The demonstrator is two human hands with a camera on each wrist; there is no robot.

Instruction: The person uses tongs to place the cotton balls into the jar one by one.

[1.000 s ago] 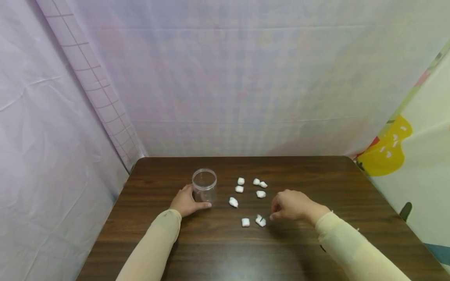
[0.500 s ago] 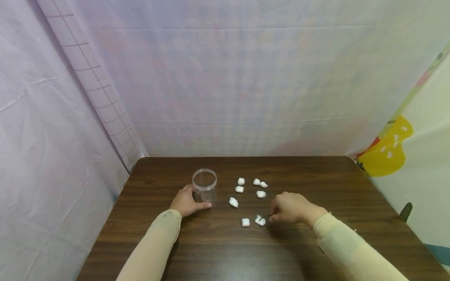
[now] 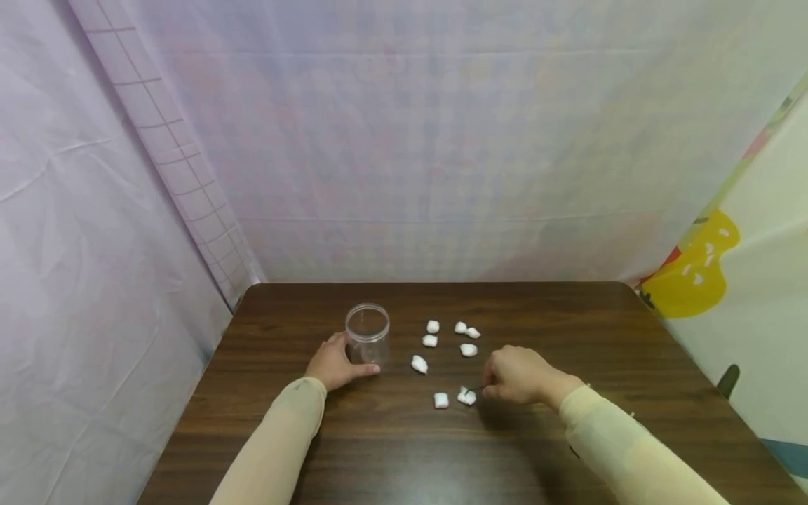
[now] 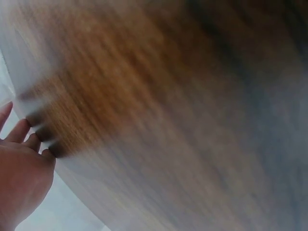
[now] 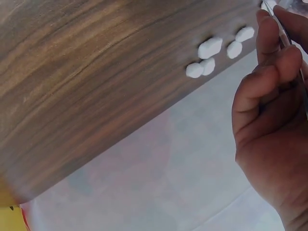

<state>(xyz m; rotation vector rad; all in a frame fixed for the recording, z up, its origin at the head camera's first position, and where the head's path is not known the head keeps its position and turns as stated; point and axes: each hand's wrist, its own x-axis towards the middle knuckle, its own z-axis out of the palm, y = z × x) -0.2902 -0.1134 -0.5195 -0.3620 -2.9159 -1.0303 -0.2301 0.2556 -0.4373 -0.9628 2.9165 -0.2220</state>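
My left hand (image 3: 337, 362) holds the side of a clear plastic jar (image 3: 369, 339) that stands upright without a lid, thumb along its front and fingers behind it. In the left wrist view the jar is hard to make out beside the fingers (image 4: 18, 131). My right hand (image 3: 519, 375) pinches slim metal tweezers (image 5: 286, 38), whose tips meet a white cotton ball (image 3: 467, 398) near the table's middle. Another cotton ball (image 3: 441, 400) lies just left of it. The rear of the tweezers is partly hidden by the fingers.
Several more cotton balls (image 3: 468, 350) lie loose on the brown wooden table (image 3: 379, 456), between the jar and the right hand and farther back. Pale curtains (image 3: 404, 175) hang behind and to the left of the table.
My right hand has shifted slightly left, bringing the tweezers more clearly onto the cotton ball, which has moved a little left. The left hand and jar stay in place.
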